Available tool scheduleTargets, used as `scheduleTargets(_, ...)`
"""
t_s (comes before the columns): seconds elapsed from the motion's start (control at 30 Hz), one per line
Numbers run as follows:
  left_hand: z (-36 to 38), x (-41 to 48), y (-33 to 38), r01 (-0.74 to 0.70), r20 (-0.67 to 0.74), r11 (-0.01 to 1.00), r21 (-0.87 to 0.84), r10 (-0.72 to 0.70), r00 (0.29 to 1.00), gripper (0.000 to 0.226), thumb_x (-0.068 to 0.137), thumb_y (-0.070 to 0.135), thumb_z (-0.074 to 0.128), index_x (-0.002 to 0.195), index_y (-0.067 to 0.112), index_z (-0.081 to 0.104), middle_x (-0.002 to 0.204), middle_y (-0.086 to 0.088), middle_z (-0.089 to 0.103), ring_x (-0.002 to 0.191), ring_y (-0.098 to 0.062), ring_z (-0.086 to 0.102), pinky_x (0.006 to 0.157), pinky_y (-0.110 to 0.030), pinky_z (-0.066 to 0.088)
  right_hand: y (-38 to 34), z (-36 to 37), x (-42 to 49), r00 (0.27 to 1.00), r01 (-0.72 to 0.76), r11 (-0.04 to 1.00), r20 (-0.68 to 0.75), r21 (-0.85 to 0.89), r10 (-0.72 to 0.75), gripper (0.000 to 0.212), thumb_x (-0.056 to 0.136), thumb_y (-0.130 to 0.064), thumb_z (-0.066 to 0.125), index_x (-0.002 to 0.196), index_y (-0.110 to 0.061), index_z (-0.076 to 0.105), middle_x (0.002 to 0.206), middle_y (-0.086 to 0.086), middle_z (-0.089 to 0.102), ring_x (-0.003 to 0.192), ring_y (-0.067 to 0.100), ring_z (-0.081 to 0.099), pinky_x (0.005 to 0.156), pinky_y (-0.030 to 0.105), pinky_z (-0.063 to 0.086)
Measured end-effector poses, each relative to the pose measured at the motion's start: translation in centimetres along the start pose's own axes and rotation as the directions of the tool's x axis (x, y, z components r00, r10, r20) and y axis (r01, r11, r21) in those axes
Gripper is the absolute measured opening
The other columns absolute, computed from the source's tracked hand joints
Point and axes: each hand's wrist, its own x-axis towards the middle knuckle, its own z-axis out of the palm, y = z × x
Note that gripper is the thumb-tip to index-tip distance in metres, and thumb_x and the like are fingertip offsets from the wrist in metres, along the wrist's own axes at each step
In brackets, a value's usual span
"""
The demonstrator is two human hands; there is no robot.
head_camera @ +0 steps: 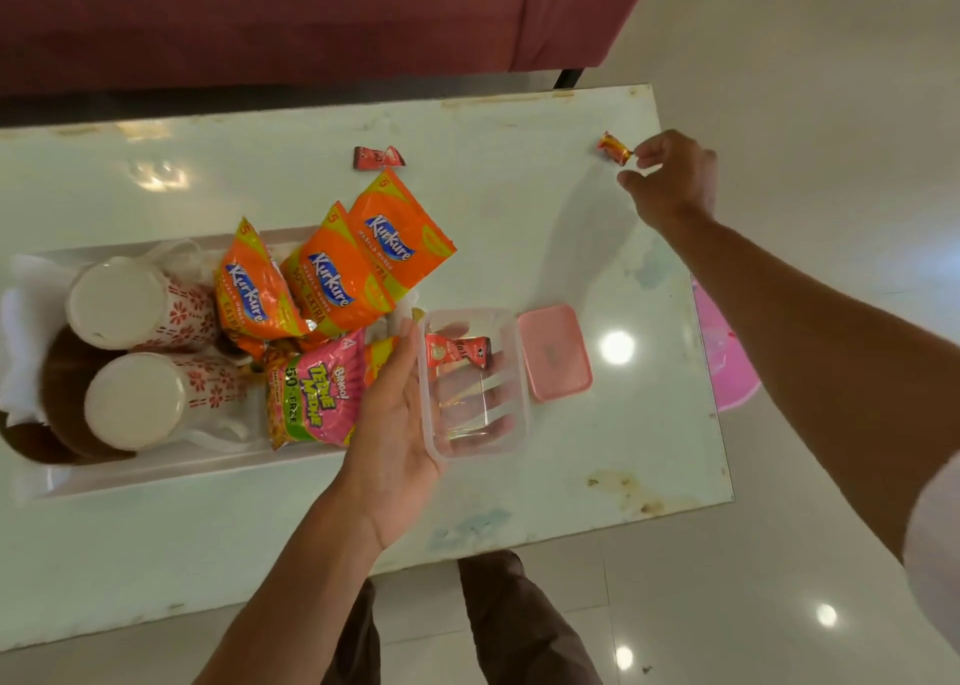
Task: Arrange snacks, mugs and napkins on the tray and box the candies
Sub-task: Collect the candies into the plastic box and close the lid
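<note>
Head view: the right hand [670, 175] pinches a candy [614, 148] far right; the clear box [475, 424], held in the left hand [395, 414], waits nearer and leftward.

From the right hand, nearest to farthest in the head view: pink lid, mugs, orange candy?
1. Orange candy: pinched by the right hand, far right corner.
2. Pink lid: beside the clear box.
3. Mugs: on the tray, far left.
</note>
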Motion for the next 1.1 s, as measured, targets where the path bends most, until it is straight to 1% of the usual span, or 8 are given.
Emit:
scheduleTargets(0.2,1.2,2.1,-0.2,-0.028,0.013,1.000,-0.011,0.028,1.000,0.062,0.092,0.059,0.049,0.138,0.018,0.055,0.128,-0.020,0.069,0.117,-0.039,0.068,0.085,-0.053,0.059,-0.4,2.9,4.2,0.983,0.178,0.972,0.073,-0.151,-0.168,0.038,0.086,-0.025,0.073,0.123,-0.017,0.066,0.123,0.009,0.065,0.110,0.024,0.061,0.081,0.027,0.047)
scheduleTargets(0.43,1.9,2.7,-0.5,-0.030,-0.030,0.999,-0.028,0.029,0.999,0.061,0.093,0.058,0.045,0.138,0.019,0.056,0.128,-0.019,0.070,0.117,-0.039,0.068,0.093,-0.057,0.056,0.0,2.9,3.6,0.950,0.308,0.943,0.092,-0.128,-0.298,0.021,0.093,-0.014,0.058,0.106,-0.007,0.074,0.107,0.009,0.074,0.096,0.025,0.068,0.083,0.028,0.053)
scheduleTargets(0.53,1.9,2.5,-0.3,-0.038,-0.042,0.999,-0.035,0.036,0.998,0.063,0.092,0.059,0.047,0.139,0.019,0.056,0.129,-0.020,0.069,0.119,-0.040,0.066,0.097,-0.059,0.053,-1.1,1.9,1.2,0.985,0.089,0.967,0.125,0.239,-0.121,0.022,0.096,-0.016,0.052,0.110,-0.013,0.068,0.104,0.006,0.074,0.088,0.020,0.072,0.081,0.027,0.057)
scheduleTargets(0.63,1.6,2.4,0.2,-0.040,-0.052,0.999,-0.036,0.038,0.998,0.069,0.091,0.060,0.048,0.144,0.016,0.051,0.133,-0.022,0.066,0.122,-0.043,0.064,0.102,-0.061,0.049,-2.8,0.3,-2.3,0.945,-0.240,0.754,0.324,0.611,0.038,0.019,0.098,-0.011,0.054,0.111,-0.012,0.068,0.105,0.012,0.071,0.083,0.019,0.074,0.078,0.030,0.061)
scheduleTargets(0.77,1.0,2.2,1.0,-0.054,-0.038,0.998,-0.041,0.052,0.998,0.075,0.088,0.061,0.050,0.148,0.014,0.046,0.139,-0.023,0.061,0.126,-0.045,0.060,0.108,-0.065,0.042,-5.0,-2.4,-7.0,0.842,-0.453,0.536,0.539,0.712,-0.004,0.016,0.094,-0.013,0.066,0.108,-0.006,0.070,0.101,0.010,0.069,0.089,0.016,0.070,0.082,0.023,0.056)
scheduleTargets(0.83,0.6,1.8,1.5,-0.061,-0.036,0.997,-0.044,0.059,0.998,0.074,0.089,0.060,0.049,0.146,0.014,0.047,0.140,-0.023,0.061,0.127,-0.044,0.060,0.108,-0.064,0.042,-6.3,-3.5,-9.1,0.831,-0.393,0.614,0.551,0.684,-0.082,0.022,0.092,-0.012,0.069,0.113,-0.008,0.069,0.105,0.011,0.070,0.094,0.015,0.071,0.085,0.021,0.056)
scheduleTargets(0.93,0.1,1.0,2.2,-0.055,-0.053,0.997,-0.045,0.052,0.997,0.073,0.090,0.059,0.046,0.148,0.014,0.047,0.134,-0.019,0.065,0.121,-0.041,0.064,0.101,-0.058,0.049,-8.9,-5.4,-11.8,0.834,-0.024,0.876,0.493,0.482,-0.248,0.034,0.089,-0.022,0.072,0.122,-0.020,0.063,0.106,-0.007,0.075,0.094,0.003,0.072,0.081,0.012,0.054)
scheduleTargets(1.1,-1.1,-1.2,3.0,-0.068,-0.063,0.998,-0.002,0.068,0.996,0.065,0.103,0.057,0.035,0.149,0.012,0.043,0.128,-0.019,0.068,0.112,-0.038,0.068,0.094,-0.051,0.055,-13.3,-7.5,-17.7,0.671,0.399,0.820,0.480,0.410,-0.566,0.034,0.083,-0.023,0.077,0.115,-0.026,0.068,0.105,-0.015,0.069,0.092,-0.004,0.068,0.078,0.005,0.050)
